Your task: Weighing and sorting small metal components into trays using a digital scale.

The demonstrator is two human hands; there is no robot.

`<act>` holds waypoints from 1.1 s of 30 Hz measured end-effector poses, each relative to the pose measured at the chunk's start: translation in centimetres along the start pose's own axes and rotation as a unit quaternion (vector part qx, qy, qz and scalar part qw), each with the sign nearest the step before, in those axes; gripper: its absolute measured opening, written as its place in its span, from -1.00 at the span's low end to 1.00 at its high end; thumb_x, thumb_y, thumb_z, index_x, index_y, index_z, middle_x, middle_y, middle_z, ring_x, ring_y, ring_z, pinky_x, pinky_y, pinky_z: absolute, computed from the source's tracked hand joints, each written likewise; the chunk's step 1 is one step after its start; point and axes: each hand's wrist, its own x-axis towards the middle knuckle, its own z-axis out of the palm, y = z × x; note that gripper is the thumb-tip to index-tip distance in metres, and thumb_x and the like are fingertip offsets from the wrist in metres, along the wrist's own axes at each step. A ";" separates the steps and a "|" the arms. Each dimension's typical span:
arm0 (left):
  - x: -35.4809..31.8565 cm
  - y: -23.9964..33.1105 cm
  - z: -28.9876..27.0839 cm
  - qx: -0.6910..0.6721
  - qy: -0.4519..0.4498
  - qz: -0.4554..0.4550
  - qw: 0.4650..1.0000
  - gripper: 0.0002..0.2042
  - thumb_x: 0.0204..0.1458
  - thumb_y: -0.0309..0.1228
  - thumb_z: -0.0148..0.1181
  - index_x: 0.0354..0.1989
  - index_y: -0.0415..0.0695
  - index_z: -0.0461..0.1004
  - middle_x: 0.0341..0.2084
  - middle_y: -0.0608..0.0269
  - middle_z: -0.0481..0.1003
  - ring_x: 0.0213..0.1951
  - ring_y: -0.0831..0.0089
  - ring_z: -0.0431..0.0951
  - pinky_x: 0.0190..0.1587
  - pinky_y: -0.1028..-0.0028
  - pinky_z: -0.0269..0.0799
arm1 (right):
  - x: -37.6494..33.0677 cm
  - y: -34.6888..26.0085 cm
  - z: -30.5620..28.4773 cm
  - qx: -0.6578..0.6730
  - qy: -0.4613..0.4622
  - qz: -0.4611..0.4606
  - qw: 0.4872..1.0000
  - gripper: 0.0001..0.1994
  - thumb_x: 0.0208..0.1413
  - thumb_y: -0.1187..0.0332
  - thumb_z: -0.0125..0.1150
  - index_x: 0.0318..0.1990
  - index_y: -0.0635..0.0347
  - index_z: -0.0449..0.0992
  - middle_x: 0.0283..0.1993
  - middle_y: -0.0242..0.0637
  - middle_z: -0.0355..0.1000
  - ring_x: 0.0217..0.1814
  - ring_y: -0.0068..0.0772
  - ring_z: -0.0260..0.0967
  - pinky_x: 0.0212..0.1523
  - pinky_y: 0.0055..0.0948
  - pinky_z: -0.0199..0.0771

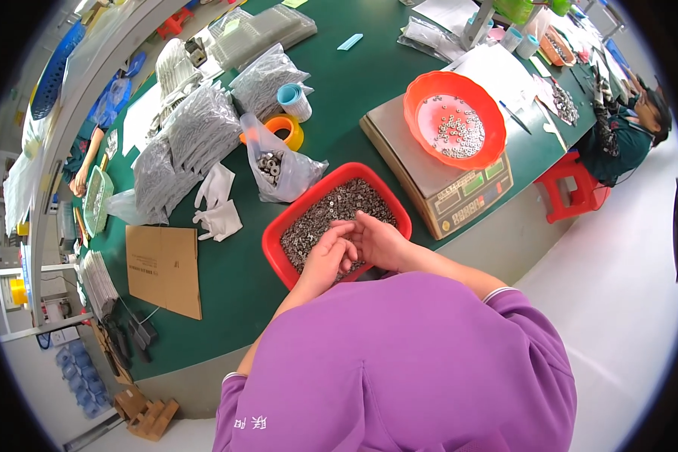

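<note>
The left hand and right hand are meeting, their grip loosely curled; whether they are holding anything cannot be told. Beneath them, small metal parts are filling a red tub, which is sitting on the green table beside a scale.

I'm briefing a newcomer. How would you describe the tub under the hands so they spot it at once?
On the green table, find the scale. Left of it, near the wearer, sits a red tub holding small grey metal parts, with the left hand and right hand over it. Unlike the round basin on the scale, it is rectangular with rounded corners.
</note>
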 end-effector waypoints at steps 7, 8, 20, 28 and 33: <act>-0.1 -0.4 -1.2 -0.204 -0.020 -0.021 0.978 -0.82 0.13 -0.43 -0.21 -0.17 -0.17 0.28 -0.51 0.32 0.38 -0.59 0.66 0.23 -0.56 0.67 0.14 | -2.3 -5.3 2.0 -0.220 0.143 -0.189 0.946 -0.68 0.06 0.55 -0.07 0.01 0.33 0.29 -0.08 -0.22 0.35 -0.08 -0.44 0.34 -0.05 -0.51 0.38; 0.0 -0.6 -1.5 -0.231 -0.023 -0.023 0.972 -0.82 0.13 -0.40 -0.18 -0.18 -0.18 0.29 -0.50 0.31 0.39 -0.58 0.66 0.23 -0.56 0.67 0.13 | -3.1 -7.1 3.1 -0.283 0.167 -0.226 0.917 -0.70 0.06 0.57 -0.09 -0.02 0.34 0.32 -0.10 -0.21 0.37 -0.11 -0.43 0.36 -0.08 -0.51 0.39; -0.4 0.4 -1.1 -0.182 0.009 -0.015 0.983 -0.83 0.10 -0.34 -0.05 -0.23 -0.16 0.35 -0.60 0.37 0.40 -0.65 0.71 0.22 -0.63 0.73 0.09 | -4.9 -12.3 4.7 -0.658 0.288 -0.394 0.573 -0.79 0.07 0.42 0.00 -0.13 0.18 0.44 -0.13 -0.31 0.41 -0.08 -0.45 0.33 -0.07 -0.52 0.32; -0.4 1.1 0.3 -0.014 0.018 0.026 0.999 -0.73 0.07 -0.45 -0.07 -0.04 -0.18 0.25 -0.57 0.37 0.40 -0.63 0.73 0.25 -0.58 0.75 0.15 | 0.3 0.4 -0.2 0.029 -0.218 0.033 0.975 -0.59 0.19 0.15 -0.28 -0.03 0.32 0.30 -0.22 -0.22 0.35 -0.17 -0.29 0.33 0.02 -0.28 0.28; -0.4 -0.6 -1.6 -0.175 0.011 -0.042 0.984 -0.77 0.04 -0.55 -0.11 -0.10 -0.20 0.28 -0.40 0.31 0.40 -0.47 0.67 0.35 -0.45 0.71 0.27 | -0.5 0.4 -0.9 -0.127 0.102 0.039 0.986 -0.71 0.14 0.42 -0.20 -0.02 0.35 0.28 -0.17 -0.24 0.35 -0.13 -0.42 0.33 0.00 -0.42 0.35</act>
